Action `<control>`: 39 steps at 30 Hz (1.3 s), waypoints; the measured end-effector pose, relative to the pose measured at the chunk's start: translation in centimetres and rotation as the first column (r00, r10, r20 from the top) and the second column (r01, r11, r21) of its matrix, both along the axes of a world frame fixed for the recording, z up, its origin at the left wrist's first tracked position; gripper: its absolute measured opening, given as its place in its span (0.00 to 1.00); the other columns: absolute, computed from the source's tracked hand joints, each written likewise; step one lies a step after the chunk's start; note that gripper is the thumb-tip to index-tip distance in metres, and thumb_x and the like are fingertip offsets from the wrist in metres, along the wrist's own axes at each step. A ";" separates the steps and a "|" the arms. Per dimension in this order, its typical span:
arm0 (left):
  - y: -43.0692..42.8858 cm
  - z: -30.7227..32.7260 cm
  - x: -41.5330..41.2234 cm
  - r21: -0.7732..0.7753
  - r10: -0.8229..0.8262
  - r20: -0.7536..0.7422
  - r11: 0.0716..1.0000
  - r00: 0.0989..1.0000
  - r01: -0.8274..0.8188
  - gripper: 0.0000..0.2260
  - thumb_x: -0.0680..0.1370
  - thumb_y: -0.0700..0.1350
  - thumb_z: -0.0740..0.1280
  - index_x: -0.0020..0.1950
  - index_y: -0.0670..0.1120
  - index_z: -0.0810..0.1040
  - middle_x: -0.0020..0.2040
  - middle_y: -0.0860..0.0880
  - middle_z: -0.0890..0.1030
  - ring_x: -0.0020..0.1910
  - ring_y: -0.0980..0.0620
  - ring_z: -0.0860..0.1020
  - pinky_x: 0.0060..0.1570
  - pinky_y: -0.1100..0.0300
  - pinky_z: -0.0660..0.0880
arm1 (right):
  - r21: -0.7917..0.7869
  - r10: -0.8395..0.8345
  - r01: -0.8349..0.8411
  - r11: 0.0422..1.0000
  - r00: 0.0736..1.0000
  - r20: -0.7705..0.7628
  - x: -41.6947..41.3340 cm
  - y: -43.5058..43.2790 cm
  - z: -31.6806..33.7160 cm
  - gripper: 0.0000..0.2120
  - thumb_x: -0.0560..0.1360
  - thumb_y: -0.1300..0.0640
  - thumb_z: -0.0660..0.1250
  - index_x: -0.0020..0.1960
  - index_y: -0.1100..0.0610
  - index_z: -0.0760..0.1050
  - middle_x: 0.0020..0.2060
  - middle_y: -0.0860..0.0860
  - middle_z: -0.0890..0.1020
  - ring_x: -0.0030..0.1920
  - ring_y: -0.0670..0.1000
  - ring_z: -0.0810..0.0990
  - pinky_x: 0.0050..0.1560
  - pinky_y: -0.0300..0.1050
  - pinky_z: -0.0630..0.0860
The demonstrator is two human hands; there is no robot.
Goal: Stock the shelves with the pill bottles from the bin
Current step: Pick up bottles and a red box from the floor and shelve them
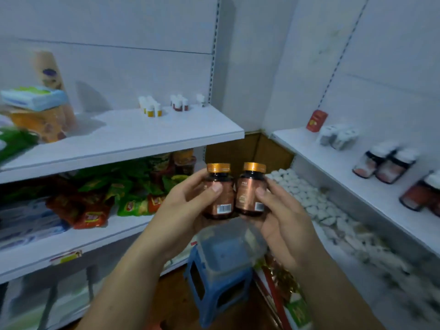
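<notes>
Bin: the clear plastic bin point(229, 241) sits on a blue stool point(215, 294) at lower centre, just under the hands. It is too blurred to tell whether any bottles are left in it.

Left hand: the left hand point(188, 206), at centre frame, grips the left pill bottle point(220, 195). Its fingers point(215, 188) are curled round the body, with the thumb across the front.

Right hand: the right hand point(282, 211) grips the right pill bottle point(250, 190) the same way, thumb on the label.

Bottles: both are upright with orange caps up and are touching or nearly so. They are held in the air above the bin and not yet on any shelf.

Grip advice: hold low on the body and leave the base free, so each bottle can land flat. The smooth plastic looks likely to slip if pinched near the cap.

Right shelf: the white shelf point(333, 167) at right of frame carries dark bottles with white caps point(385, 164). The bare stretch near them looks the likeliest landing spot, though that is only a judgement.

Placing: set down one bottle at a time, label outward and clear of its neighbours — a nudge could topple the row.

Far shelf: the upper left shelf point(142, 136) holds small white bottles point(152, 107) near its back wall — a longer reach.
</notes>
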State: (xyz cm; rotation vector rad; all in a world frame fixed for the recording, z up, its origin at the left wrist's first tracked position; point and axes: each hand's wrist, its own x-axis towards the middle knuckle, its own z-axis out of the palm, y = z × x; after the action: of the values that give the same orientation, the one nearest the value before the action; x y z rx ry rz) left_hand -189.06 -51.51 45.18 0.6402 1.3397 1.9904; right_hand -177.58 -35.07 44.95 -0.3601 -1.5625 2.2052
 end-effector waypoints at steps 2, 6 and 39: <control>1.0 0.7 1.2 0.013 -0.075 -0.014 0.997 0.997 0.075 0.19 0.79 0.45 0.74 0.70 0.51 0.80 0.64 0.42 0.84 0.63 0.40 0.83 0.56 0.46 0.82 | -0.001 -0.091 0.091 0.996 0.996 -0.011 2.6 0.1 0.9 0.23 0.76 0.60 0.69 0.71 0.59 0.77 0.62 0.63 0.83 0.64 0.64 0.82 0.63 0.65 0.79; 4.5 2.3 5.6 0.059 -0.278 -0.027 0.958 0.960 0.279 0.17 0.80 0.40 0.68 0.69 0.50 0.81 0.63 0.42 0.85 0.62 0.41 0.84 0.55 0.49 0.84 | 0.131 -0.276 0.275 0.952 0.961 -0.010 10.0 0.4 2.8 0.21 0.79 0.65 0.67 0.72 0.57 0.76 0.62 0.60 0.84 0.64 0.62 0.83 0.63 0.65 0.79; 19.5 3.7 84.9 0.002 -0.988 -0.009 0.153 0.153 0.988 0.20 0.76 0.41 0.70 0.68 0.41 0.80 0.63 0.37 0.83 0.58 0.38 0.84 0.48 0.49 0.83 | 0.105 -0.980 0.974 -0.199 -0.197 -0.038 87.3 -8.8 3.6 0.18 0.82 0.61 0.69 0.68 0.45 0.78 0.56 0.48 0.87 0.55 0.52 0.87 0.53 0.50 0.85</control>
State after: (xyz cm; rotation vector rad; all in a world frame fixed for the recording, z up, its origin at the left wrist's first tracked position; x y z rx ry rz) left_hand -104.16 -32.04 48.83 1.1435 0.4990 0.8057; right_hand -90.23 -43.85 48.54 -1.1616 -0.6562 0.6831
